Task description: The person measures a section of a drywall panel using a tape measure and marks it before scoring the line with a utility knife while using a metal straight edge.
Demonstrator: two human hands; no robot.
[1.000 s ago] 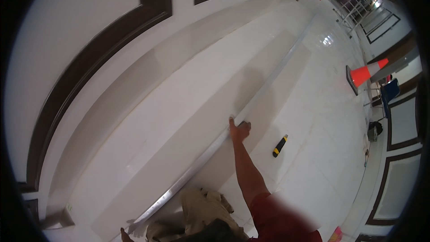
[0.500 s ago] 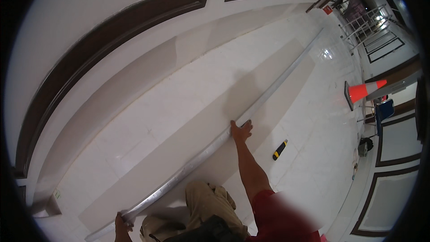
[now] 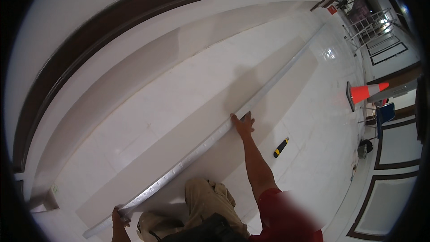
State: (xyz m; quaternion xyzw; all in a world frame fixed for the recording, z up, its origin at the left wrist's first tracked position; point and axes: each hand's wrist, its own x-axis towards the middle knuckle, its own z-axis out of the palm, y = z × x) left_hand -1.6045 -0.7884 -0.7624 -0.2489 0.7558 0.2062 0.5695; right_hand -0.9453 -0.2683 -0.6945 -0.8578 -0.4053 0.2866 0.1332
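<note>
A long silvery metal bar (image 3: 183,163), with a row of small marks along its near half, runs from lower left to far upper right. It lies over a long beige board strip (image 3: 156,150) on the floor. My left hand (image 3: 119,219) grips the bar close to its near end, fingers curled at its edge. Farther along, my right hand (image 3: 244,125) holds the bar's edge, thumb on one side and fingers bent on the other. A small dark patch shows between that thumb and fingers; I cannot make out what it is.
A black and yellow utility knife (image 3: 281,147) lies on the white tiled floor to the right. An orange traffic cone (image 3: 365,92), a blue chair (image 3: 385,113) and metal scaffolding (image 3: 369,27) stand farther right. A panelled wall (image 3: 134,0) curves along the left.
The near stretch of the bar looked slightly bowed and now looks straighter, with its row of marks plainer. Both hands keep their hold. The view has shifted slightly.
</note>
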